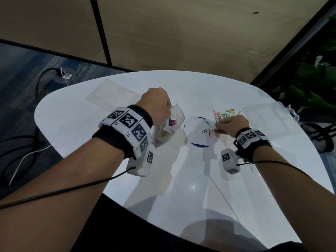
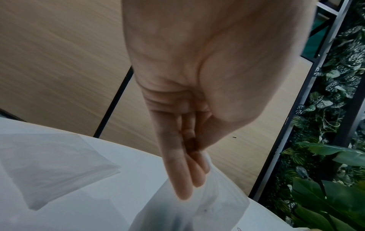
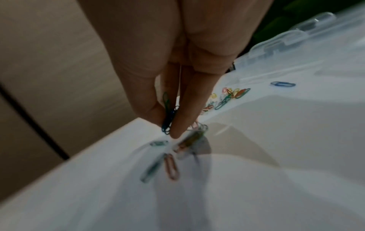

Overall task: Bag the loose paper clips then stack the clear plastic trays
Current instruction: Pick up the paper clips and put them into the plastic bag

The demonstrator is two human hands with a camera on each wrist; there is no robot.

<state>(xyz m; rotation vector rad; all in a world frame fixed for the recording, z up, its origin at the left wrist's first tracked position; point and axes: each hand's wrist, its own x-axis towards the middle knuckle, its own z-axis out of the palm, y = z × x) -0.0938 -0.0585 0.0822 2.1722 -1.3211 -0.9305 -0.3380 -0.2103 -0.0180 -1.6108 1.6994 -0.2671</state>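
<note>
Bagging the clips: one hand holds the bag, the other picks.

Nearest, the left hand [image 1: 156, 104] pinches the rim of the clear bag [image 1: 169, 128], which hangs open with coloured clips already inside, above the white table [image 1: 91, 142]. To its right, the right hand [image 1: 232, 124] is down on the table, thumb and fingers [image 3: 181, 125] closed on a few paper clips [image 3: 168, 118]. More loose clips [image 1: 223, 113] lie scattered just beyond it. Further right sits a clear plastic tray [image 1: 269, 117]; a flat clear sheet [image 1: 112, 93] lies at the far left. The bagging step seems about half done; next the pinched clips need lifting across and dropping into the bag's mouth without spilling.
</note>
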